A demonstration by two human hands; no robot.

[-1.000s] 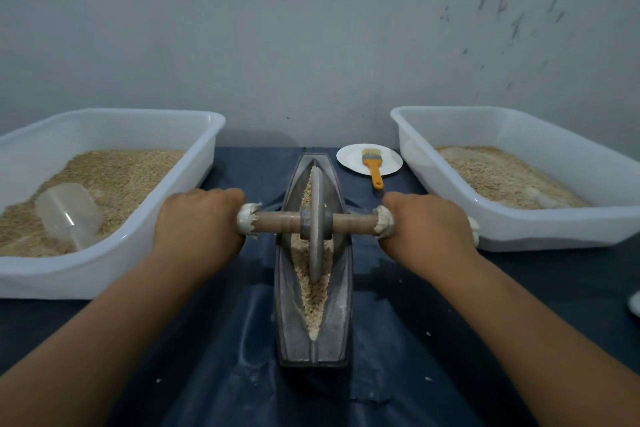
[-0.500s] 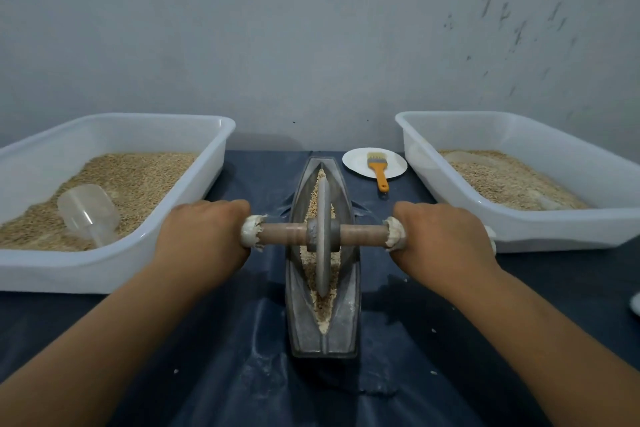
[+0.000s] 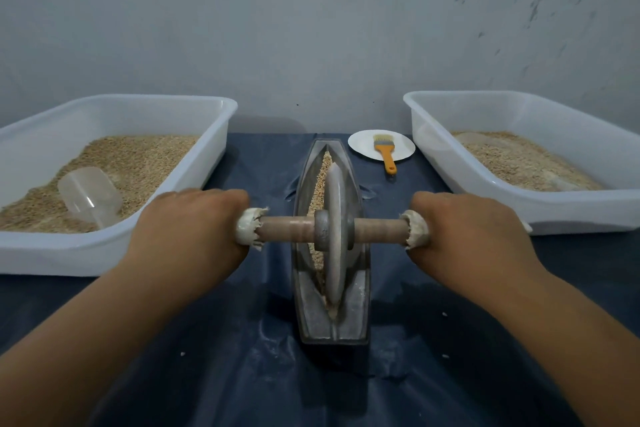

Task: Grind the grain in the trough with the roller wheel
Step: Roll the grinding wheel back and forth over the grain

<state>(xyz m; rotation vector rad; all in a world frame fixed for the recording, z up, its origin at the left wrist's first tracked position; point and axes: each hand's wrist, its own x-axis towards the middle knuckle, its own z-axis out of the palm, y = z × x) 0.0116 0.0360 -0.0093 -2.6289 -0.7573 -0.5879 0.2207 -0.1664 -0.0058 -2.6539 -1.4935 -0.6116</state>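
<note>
A white plastic tub (image 3: 114, 253) stands at the left of the dark-covered counter (image 3: 225, 374), filled with pale grain in which a clear scoop (image 3: 90, 196) lies on its side. Just beside it, the person's left hand (image 3: 188, 229) is clenched around the cloth-wrapped left end of the wooden axle (image 3: 287, 230). At the centre, the boat-shaped metal trough (image 3: 330, 322) runs lengthwise away from the person, with grain (image 3: 322, 180) lying along its groove; the roller wheel (image 3: 335, 232) stands upright on edge in that groove, toward the near half of the trough, its axle held level across the rims. The right hand (image 3: 474, 232) is clenched around the wrapped right end of the axle. Beyond the trough and to its right, a brush (image 3: 385, 151) with an orange handle rests on a small white plate (image 3: 363, 146), the handle tip overhanging the plate's near rim. At the far right stands a second white tub (image 3: 568, 211), also holding grain.
</note>
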